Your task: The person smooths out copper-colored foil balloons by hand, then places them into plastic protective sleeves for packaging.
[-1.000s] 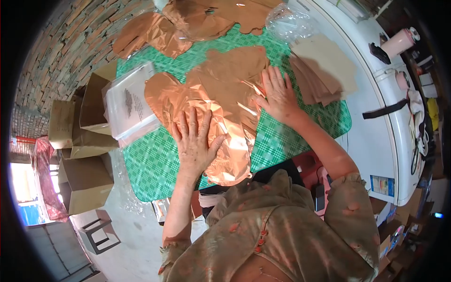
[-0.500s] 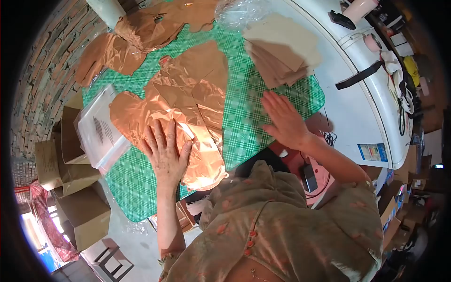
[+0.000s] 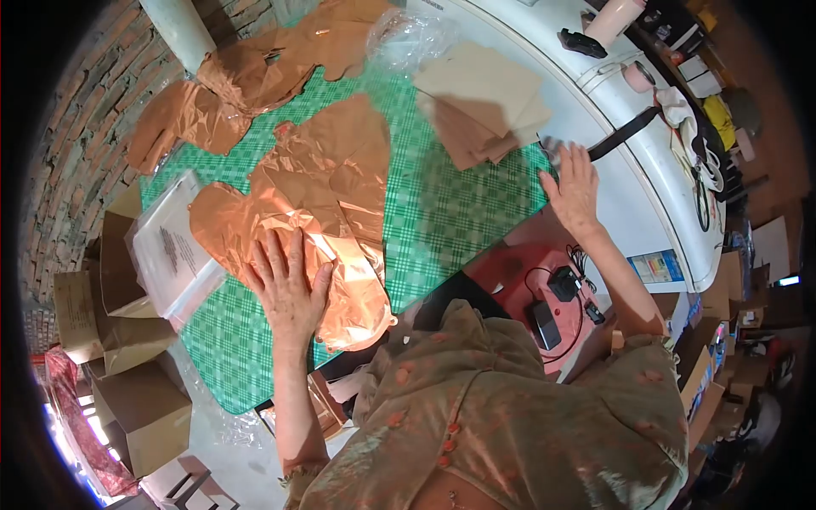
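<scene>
Resting the left hand (image 3: 287, 297), fingers spread, on the copper foil piece (image 3: 327, 191) atop the green checked tablecloth (image 3: 433, 229). Holding the right hand (image 3: 574, 194) out by the tablecloth's corner, near a black strap (image 3: 625, 136), fingers extended, thumb apart, contact impossible to tell. Farther out, with plastic packets (image 3: 174, 251) to the left, beige sheets (image 3: 489, 85) to the right, other foil pieces (image 3: 259, 78) beyond.

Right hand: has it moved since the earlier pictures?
Yes, rightward: against the green tablecloth, the right hand went from the copper foil to near the cloth's corner.
</scene>
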